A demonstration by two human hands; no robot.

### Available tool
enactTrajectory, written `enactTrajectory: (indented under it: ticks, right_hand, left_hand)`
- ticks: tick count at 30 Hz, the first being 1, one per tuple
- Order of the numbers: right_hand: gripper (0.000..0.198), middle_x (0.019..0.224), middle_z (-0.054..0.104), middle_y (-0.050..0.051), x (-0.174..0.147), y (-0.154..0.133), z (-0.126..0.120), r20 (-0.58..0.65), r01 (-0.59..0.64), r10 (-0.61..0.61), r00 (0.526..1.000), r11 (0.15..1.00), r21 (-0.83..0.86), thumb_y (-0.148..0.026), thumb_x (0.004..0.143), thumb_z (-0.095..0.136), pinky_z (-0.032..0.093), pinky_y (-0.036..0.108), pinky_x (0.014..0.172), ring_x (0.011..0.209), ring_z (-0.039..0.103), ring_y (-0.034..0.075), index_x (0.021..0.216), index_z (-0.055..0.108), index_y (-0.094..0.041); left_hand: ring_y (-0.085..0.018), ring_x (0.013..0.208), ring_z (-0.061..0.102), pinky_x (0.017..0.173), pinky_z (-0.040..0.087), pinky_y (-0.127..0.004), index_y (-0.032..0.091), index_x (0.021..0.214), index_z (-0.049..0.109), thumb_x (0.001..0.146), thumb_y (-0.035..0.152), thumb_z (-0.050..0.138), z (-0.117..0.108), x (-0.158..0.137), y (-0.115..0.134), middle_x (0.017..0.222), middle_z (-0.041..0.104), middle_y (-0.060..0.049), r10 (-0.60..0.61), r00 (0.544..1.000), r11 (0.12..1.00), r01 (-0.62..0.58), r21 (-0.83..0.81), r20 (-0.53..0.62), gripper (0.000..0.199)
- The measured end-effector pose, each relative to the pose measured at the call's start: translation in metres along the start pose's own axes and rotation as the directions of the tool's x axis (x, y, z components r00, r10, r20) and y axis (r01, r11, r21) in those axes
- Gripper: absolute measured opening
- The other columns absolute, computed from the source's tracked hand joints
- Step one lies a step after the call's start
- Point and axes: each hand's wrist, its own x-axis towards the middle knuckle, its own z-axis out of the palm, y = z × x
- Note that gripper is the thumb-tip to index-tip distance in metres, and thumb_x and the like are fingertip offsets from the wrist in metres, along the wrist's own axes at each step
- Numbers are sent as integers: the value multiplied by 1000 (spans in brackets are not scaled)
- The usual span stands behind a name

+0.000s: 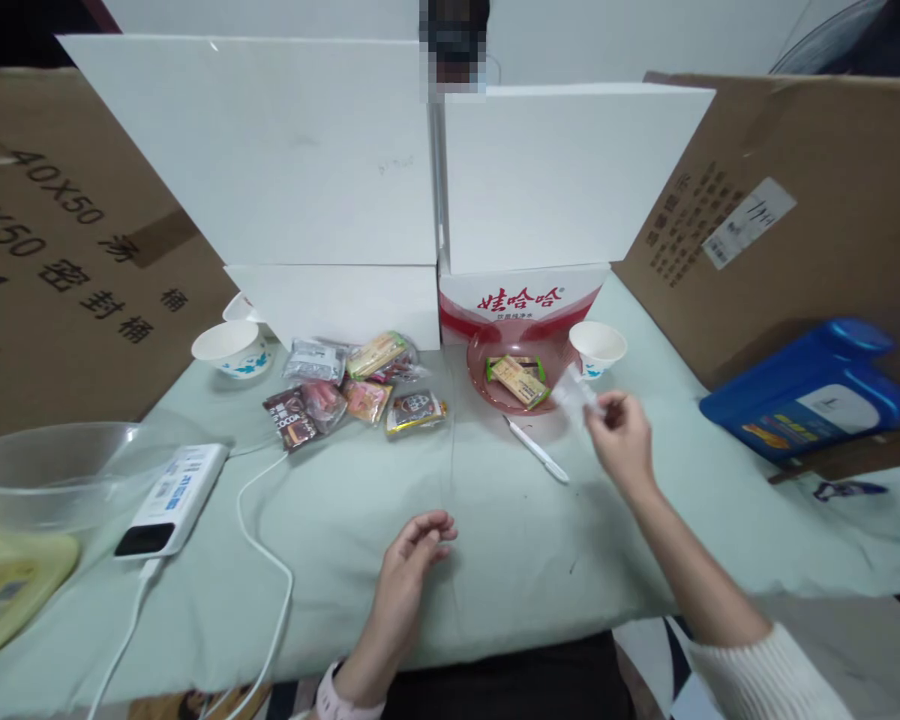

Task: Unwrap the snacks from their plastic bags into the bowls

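Note:
My right hand [624, 436] pinches a small, translucent plastic wrapper [572, 394] at the right rim of the pink see-through bowl [487, 395]. Inside that bowl lie a few snack packets [521, 382] with green edges. A white paper cup [598, 346] stands just behind the wrapper. Below the bowl, a white pen-like tool [538, 450] rests on the cloth. My left hand [418, 555] hovers near the front of the table with its fingers loosely bent and apart, holding nothing. Several wrapped snacks [367, 400] are heaped left of the bowl.
Two paper bowls [232, 352] stand at the back left. A white power bank [172, 500] with cables lies beside a clear plastic basin [45, 470]. At the right, a blue bottle [802, 390] leans by a cardboard box [787, 220]. White panels [292, 150] wall off the back.

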Motion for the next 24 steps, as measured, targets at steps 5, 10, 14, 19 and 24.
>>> enactTrajectory:
  ticks: [5, 10, 14, 19, 24]
  right_hand:
    - [22, 93, 51, 9, 107, 34, 6, -119, -10, -14, 993, 980, -201, -16, 69, 42, 41, 35, 74, 79, 49, 20, 88, 53, -18]
    - [25, 95, 54, 13, 118, 44, 24, 12, 35, -32, 999, 946, -323, -16, 67, 48, 37, 45, 84, 93, 49, 29, 86, 64, -14]
    - [26, 101, 56, 14, 67, 32, 27, 121, 214, -187, 975, 939, -270, -20, 76, 45, 38, 44, 88, 101, 49, 29, 93, 64, -15]
    - [21, 89, 62, 8, -16, 20, 22, 519, 432, -372, 770, 902, 6, -25, 86, 41, 46, 34, 76, 85, 58, 22, 95, 60, -21]
    - [28, 99, 60, 13, -45, 36, 32, 536, 396, -240, 810, 897, -198, -33, 84, 47, 46, 41, 80, 95, 55, 29, 103, 58, -17]
  left_hand:
    - [-19, 75, 63, 71, 48, -30, 16, 74, 66, 58, 41, 74, -8, 4, -4, 77, 68, -6, 2, 1000, 998, -4, 66, 25, 31]
    - [-20, 76, 63, 75, 49, -32, 17, 77, 66, 69, 40, 65, -10, 7, 0, 76, 67, -5, 119, 989, 969, -135, 207, 88, 25]
    - [-22, 98, 60, 89, 46, -37, 19, 88, 65, 78, 26, 52, -18, 26, 17, 97, 66, -8, 362, 903, 736, -429, 523, 231, 18]
    - [-26, 131, 34, 108, 28, -45, 15, 119, 52, 79, 13, 48, -15, 81, 49, 136, 45, -13, 553, 734, 185, -570, 800, 395, 40]
    - [-29, 125, 39, 104, 28, -49, 13, 117, 52, 75, -2, 42, 5, 132, 70, 125, 52, -17, 522, 776, 148, -491, 859, 354, 46]
